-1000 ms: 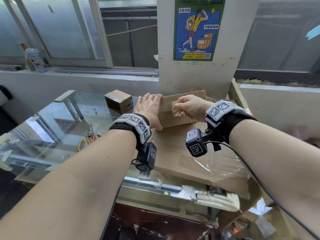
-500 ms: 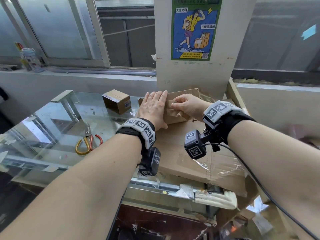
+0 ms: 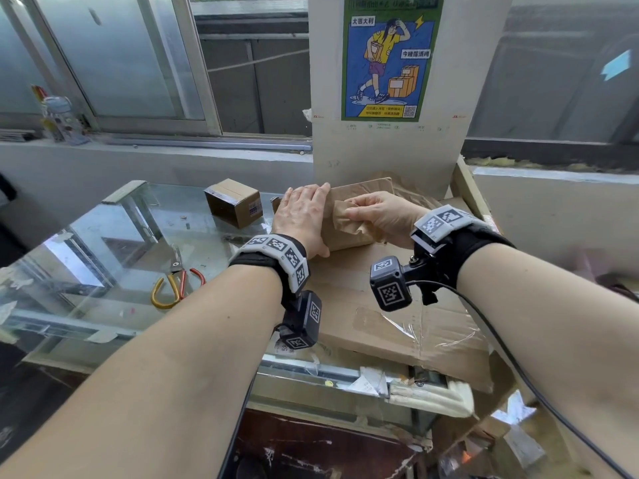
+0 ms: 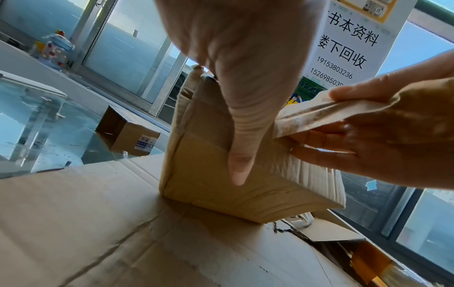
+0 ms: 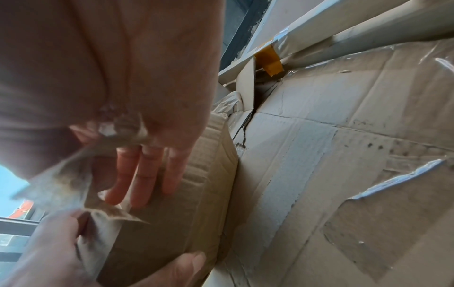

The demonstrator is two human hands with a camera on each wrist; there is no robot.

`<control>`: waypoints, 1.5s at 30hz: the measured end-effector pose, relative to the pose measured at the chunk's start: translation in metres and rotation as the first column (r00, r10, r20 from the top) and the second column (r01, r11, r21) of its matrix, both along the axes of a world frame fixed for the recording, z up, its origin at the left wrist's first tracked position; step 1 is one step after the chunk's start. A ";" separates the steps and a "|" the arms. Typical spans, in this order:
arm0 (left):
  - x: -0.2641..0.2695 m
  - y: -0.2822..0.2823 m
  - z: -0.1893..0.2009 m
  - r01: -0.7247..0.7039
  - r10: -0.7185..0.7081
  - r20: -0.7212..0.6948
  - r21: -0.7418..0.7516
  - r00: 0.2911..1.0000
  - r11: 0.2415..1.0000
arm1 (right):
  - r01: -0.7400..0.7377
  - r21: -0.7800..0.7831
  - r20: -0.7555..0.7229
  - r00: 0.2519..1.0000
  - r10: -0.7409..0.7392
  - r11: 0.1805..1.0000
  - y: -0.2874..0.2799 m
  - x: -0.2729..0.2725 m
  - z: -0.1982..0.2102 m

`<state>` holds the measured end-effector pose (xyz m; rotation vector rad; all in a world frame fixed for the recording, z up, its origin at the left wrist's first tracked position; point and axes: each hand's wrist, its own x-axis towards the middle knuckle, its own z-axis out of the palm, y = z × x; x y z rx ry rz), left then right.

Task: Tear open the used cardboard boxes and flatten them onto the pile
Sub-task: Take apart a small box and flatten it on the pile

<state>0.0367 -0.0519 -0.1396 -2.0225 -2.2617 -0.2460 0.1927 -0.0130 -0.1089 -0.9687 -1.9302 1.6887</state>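
A brown cardboard box (image 3: 363,197) stands on the pile of flattened cardboard (image 3: 397,305) at the back of the counter. My left hand (image 3: 304,216) lies flat across the box's top with straight fingers, its thumb (image 4: 243,136) running down the near face of the box (image 4: 209,180). My right hand (image 3: 377,216) pinches a peeled strip of brown tape (image 3: 345,219) between thumb and fingers. The tape strip (image 4: 326,116) is lifted off the box's top edge, its other end still stuck there. From the right wrist, the strip (image 5: 63,174) crosses in front of the box (image 5: 172,233).
A small sealed box (image 3: 233,202) sits on the glass counter (image 3: 103,254) to the left. Scissors (image 3: 176,281) with yellow and red handles lie nearer me. A white board with a poster (image 3: 387,98) stands right behind the box. A jar (image 3: 58,119) is on the sill.
My left hand has slid from the box's left edge onto its top, fingers now flat. My right hand has pulled the tape strip further off the box.
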 end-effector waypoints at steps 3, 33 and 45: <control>-0.002 0.000 0.002 -0.007 0.008 0.010 -0.016 1.000 1.000 | -0.003 -0.039 -0.023 1.000 0.002 0.999 0.000 0.001 0.001; 0.016 -0.002 -0.001 -0.026 0.025 -0.022 -0.036 0.999 0.999 | 0.025 0.631 0.471 0.782 -0.409 0.775 0.002 -0.020 -0.011; 0.013 0.004 -0.003 -0.012 0.016 0.042 -0.080 0.999 0.997 | 0.109 0.421 0.319 0.911 -0.260 0.900 0.012 -0.006 -0.012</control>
